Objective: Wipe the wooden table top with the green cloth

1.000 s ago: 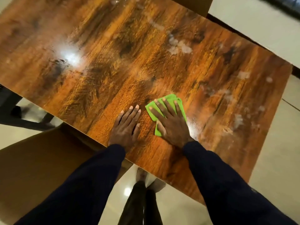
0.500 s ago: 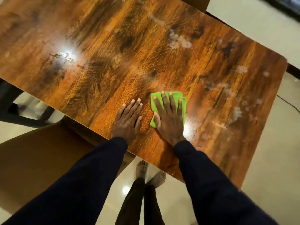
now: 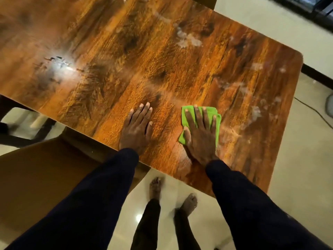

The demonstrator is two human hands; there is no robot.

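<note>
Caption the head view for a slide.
Right hand presses green cloth flat on smudged wooden table; left hand braces beside it.

A home: wooden dining table, tiled floor, bare feet.

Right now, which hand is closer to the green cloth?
Right. The right hand lies flat on the green cloth; the left hand rests on bare wood beside it, apart.

Glossy wooden table top, whitish smears; green cloth flat near front edge, both palms resting.
</note>
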